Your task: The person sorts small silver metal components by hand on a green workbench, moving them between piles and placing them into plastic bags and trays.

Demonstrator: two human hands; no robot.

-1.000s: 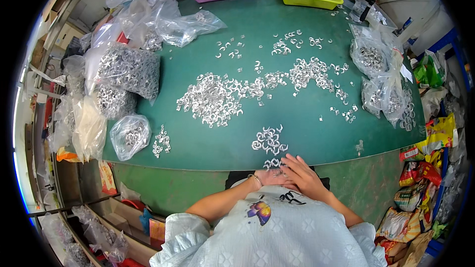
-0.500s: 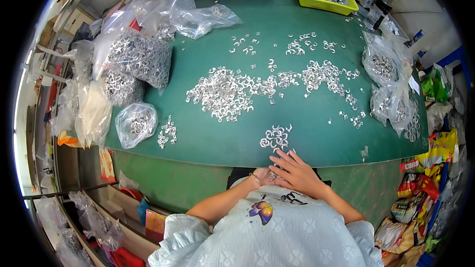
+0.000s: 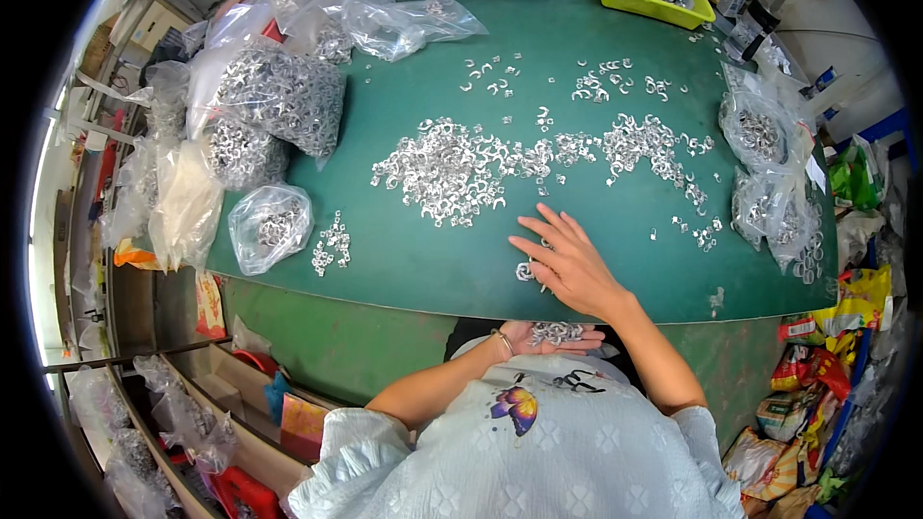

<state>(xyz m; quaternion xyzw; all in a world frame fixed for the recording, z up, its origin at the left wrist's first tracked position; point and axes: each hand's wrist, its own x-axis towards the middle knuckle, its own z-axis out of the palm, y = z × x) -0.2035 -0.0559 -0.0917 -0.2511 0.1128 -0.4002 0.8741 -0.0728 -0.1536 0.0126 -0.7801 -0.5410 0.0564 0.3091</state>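
Palm of left hand cups small metal clips.

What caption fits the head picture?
Right hand sweeps small metal clips off green table toward cupped left hand.

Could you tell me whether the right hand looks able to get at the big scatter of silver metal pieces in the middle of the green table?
Probably yes. The right hand lies flat on the green table, fingers spread, and the big scatter of metal pieces starts just beyond the fingertips, with only bare table between.
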